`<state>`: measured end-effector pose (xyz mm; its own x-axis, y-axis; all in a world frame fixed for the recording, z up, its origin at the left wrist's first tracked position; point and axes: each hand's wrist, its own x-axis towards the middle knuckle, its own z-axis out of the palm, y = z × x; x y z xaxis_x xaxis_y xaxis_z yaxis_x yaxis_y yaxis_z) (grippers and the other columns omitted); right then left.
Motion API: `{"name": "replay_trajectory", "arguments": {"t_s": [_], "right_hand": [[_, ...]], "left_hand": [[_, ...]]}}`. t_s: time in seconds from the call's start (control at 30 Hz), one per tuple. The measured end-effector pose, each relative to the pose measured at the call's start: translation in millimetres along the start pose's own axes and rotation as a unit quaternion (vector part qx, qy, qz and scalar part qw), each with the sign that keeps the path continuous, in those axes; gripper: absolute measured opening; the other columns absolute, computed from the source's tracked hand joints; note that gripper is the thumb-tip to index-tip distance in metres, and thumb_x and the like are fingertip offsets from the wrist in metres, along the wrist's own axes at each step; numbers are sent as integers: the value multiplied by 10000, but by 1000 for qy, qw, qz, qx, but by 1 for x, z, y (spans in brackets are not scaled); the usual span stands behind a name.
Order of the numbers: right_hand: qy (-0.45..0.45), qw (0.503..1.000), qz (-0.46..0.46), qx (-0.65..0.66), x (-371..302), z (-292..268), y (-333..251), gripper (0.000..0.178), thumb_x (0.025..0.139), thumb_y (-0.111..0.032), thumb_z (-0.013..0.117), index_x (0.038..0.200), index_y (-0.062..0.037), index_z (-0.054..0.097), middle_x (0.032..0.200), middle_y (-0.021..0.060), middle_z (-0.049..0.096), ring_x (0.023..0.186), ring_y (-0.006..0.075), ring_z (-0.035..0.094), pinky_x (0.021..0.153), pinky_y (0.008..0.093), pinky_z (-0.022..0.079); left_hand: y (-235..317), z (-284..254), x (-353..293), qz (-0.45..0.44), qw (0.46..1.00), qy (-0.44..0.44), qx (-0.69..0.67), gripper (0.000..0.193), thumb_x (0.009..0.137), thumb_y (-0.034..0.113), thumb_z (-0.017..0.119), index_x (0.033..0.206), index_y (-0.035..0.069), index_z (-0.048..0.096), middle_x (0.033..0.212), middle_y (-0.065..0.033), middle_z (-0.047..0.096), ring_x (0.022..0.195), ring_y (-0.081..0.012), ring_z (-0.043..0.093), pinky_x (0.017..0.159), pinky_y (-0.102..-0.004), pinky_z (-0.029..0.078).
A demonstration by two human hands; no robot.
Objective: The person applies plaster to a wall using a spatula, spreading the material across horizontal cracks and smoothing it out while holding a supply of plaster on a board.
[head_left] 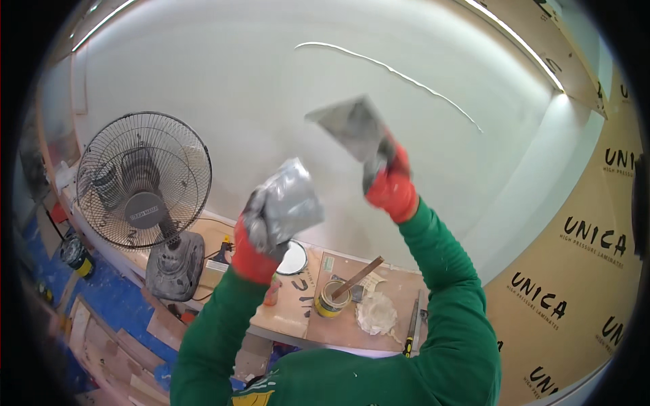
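My left hand (256, 247), in a red glove with a grey palm, is closed on a wide metal putty scraper (292, 201); its blade shines and points up. Higher and to the right, my right hand (391, 181), gloved alike, grips a second putty knife (351, 126) with a flat grey blade tilted to the upper left. Both handles are mostly hidden by the gloves, and the blades are slightly blurred. Beyond them stands a pale wall (237, 88). A thin raised white line of filler (391, 70) curves across it above my right hand.
A black fan (143, 179) stands at the left on the wooden counter (288, 308). On this counter are an open can (332, 301) with a wooden stick (359, 277), a white round lid (293, 258), crumpled pale material (376, 313) and a yellow-black tool (410, 331). Brown printed sheeting (542, 298) covers the right side.
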<state>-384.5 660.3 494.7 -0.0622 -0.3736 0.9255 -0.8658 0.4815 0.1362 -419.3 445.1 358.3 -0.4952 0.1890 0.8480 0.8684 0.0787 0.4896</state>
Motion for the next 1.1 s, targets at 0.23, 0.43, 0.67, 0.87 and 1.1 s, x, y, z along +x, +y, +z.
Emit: {"name": "replay_trajectory", "arguments": {"t_s": [0.23,0.43,0.67,0.87,1.1], "right_hand": [[-250,954,-5,-164,-19,-35,-43,497,788,-133,655,1277,-181,573,1126,155,568,982,347,572,836,432,483],[-449,821,26,-350,-47,-53,18,424,818,-109,574,1231,-203,564,1001,75,555,942,275,571,750,378,474],[-229,785,-174,-549,121,8,157,365,814,-54,519,1137,-210,587,1147,46,556,1136,277,499,900,412,379],[-276,703,-124,-644,233,126,239,330,860,-152,496,1159,-186,633,1215,84,597,1166,296,525,910,516,395],[-390,599,-75,-695,216,154,251,235,814,-135,569,1037,-108,638,999,74,659,1026,298,593,849,468,423]], "left_hand": [[21,21,18,-182,843,17,-506,361,905,127,587,1228,-3,493,1095,-110,606,946,-180,623,803,-282,539],[45,-14,35,-257,674,118,-682,357,994,270,489,1267,41,518,1215,-92,591,1074,-175,588,881,-305,515],[-38,-34,-37,-135,972,159,-111,414,1021,218,422,1382,15,398,1359,-95,485,1208,-190,496,1004,-327,444],[-69,-32,-86,-201,956,177,-119,645,883,197,664,1399,-47,364,1326,-164,502,1175,-243,526,1009,-341,427],[-99,-31,-104,-177,968,179,-8,649,857,136,684,1396,-53,376,1358,-181,465,1216,-253,487,1045,-348,386]]}}
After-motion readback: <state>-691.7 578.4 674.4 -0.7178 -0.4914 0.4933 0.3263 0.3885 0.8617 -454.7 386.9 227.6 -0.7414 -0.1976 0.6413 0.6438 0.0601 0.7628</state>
